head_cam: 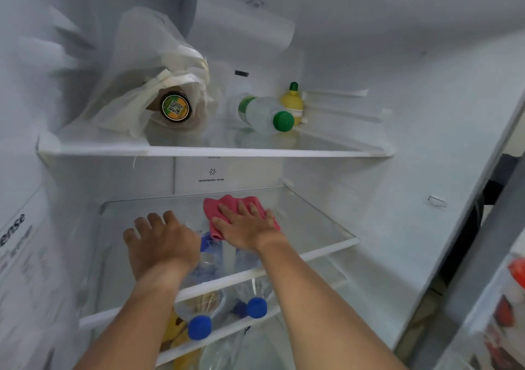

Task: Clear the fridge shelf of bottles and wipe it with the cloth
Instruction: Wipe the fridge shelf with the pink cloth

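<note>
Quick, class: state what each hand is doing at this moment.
Left hand: open, palm down on the glass shelf, holding nothing.
Right hand: open and flat, pressing the pink cloth onto the shelf.

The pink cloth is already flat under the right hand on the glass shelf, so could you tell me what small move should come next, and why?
Probably sweep the right hand and pink cloth sideways toward the right edge of the glass shelf: that stretch lies bare, while the left hand rests flat on the other side.
</note>
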